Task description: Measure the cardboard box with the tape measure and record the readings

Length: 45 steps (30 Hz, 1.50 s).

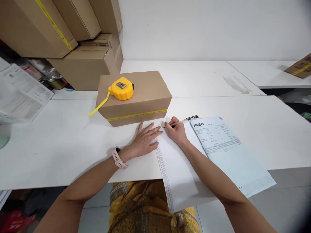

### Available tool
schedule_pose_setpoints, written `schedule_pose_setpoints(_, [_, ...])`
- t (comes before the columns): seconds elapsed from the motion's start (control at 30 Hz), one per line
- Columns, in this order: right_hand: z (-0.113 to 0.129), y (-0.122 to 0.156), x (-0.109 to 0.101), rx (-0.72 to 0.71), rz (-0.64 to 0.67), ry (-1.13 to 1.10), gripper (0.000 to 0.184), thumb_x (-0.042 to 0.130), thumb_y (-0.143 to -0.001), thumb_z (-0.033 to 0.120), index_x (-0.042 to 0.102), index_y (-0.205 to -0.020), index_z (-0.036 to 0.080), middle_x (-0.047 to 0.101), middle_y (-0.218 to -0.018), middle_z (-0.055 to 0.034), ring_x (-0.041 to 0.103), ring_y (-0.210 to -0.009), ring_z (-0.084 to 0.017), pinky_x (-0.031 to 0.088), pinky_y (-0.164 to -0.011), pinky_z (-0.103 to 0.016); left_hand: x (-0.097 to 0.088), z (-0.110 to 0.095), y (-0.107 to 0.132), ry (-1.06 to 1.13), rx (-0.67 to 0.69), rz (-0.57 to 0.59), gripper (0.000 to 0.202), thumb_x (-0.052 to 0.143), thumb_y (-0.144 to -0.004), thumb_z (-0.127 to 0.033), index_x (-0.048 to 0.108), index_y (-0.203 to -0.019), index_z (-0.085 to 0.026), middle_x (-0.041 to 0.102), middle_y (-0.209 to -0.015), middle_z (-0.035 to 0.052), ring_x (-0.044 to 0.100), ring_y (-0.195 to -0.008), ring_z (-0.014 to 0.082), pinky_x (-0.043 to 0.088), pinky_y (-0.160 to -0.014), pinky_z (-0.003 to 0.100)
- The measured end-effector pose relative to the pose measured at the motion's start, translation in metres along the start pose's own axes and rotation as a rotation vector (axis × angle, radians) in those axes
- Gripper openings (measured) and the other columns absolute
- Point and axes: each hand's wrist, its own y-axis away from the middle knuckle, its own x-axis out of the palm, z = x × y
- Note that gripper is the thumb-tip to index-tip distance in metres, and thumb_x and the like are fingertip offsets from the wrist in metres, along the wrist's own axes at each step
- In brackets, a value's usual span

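Note:
A pen (179,122) is pinched in my right hand (177,130), its tip at the top of a white spiral notebook page (178,168). My left hand (145,141) lies flat with fingers spread, its fingertips resting on the notebook's upper left corner by the wire binding. Just beyond both hands sits a closed cardboard box (145,84) with yellow tape along its front. On top of the box rests a yellow tape measure (121,89) with a wrist strap hanging over the left edge. Printed sheets (225,158) headed PONY lie right of the notebook, beside my right forearm.
Larger cardboard boxes (85,64) are stacked at the back left against the wall. A document in a clear stand (21,94) is at the far left of the white table (60,139). Another taped box (301,66) stands at the far right. The notebook overhangs the table's front edge.

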Motion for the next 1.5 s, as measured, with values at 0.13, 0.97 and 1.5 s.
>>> schedule_pose_setpoints(0.13, [-0.0005,0.0001,-0.0001,0.001,0.002,0.013,0.030,0.063,-0.077,0.038,0.041,-0.062,0.024,0.043,-0.055,0.0061,0.038,-0.054,-0.011,0.030,-0.054,-0.027,0.0001,0.0003,0.0000,0.001,0.004,-0.005,0.049,0.047,-0.101,-0.036,0.049,-0.149,-0.027,0.039,-0.164,0.0051,0.020,-0.157,0.0314,0.000,-0.124,0.068])
schedule_pose_setpoints(0.97, [0.0016,0.0002,0.0001,0.005,0.013,0.018,0.028,0.063,-0.076,0.035,0.041,-0.061,0.024,0.043,-0.055,0.0059,0.038,-0.054,-0.011,0.030,-0.054,-0.027,0.0012,0.0012,-0.0002,-0.012,0.008,-0.008,0.050,0.047,-0.101,-0.037,0.048,-0.150,-0.027,0.039,-0.164,0.0046,0.020,-0.157,0.0312,0.000,-0.124,0.068])
schedule_pose_setpoints(1.5, [0.0014,0.0001,-0.0006,0.022,-0.006,0.027,0.028,0.063,-0.076,0.035,0.041,-0.062,0.024,0.042,-0.054,0.0064,0.037,-0.053,-0.011,0.028,-0.053,-0.027,-0.0004,0.0000,-0.0004,-0.014,-0.003,0.013,0.051,0.047,-0.100,-0.037,0.048,-0.150,-0.026,0.039,-0.164,0.0050,0.020,-0.157,0.0316,0.001,-0.124,0.067])
